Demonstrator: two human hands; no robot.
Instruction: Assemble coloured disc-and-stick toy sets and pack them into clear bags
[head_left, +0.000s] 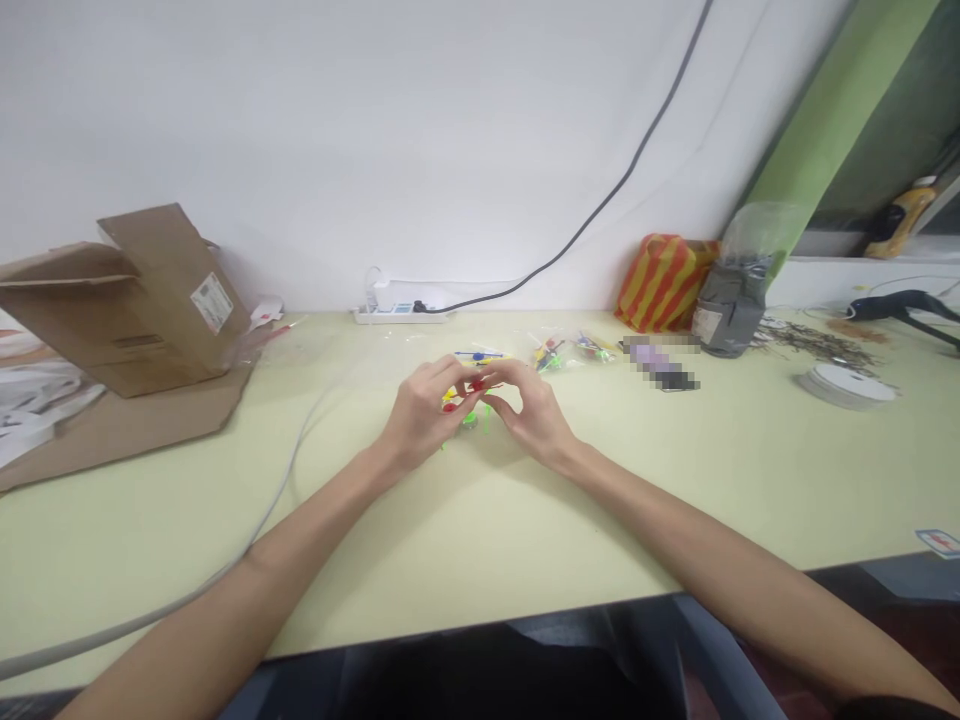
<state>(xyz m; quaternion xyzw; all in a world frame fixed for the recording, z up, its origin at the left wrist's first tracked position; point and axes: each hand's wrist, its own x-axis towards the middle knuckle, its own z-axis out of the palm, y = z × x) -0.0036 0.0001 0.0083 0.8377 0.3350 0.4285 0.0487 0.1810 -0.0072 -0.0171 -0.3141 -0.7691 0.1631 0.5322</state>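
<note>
Both my hands meet over the middle of the pale yellow-green table (480, 530). My left hand (424, 415) and my right hand (529, 405) pinch together on a small red plastic piece (475, 384) held between their fingertips. Beneath and between the hands lie small yellow, red and green plastic parts (469, 418), partly hidden by the fingers. Just behind the hands lies a yellow and blue piece (480, 356).
Small clear bags of coloured parts (570, 351) lie behind the hands. An open cardboard box (142, 300) stands at the left, a power strip (401, 312) with a dark cable at the wall, a striped bag (660, 280), a grey pouch (731, 300) and a tape roll (847, 385) at the right. A grey cable (285, 480) crosses the left side.
</note>
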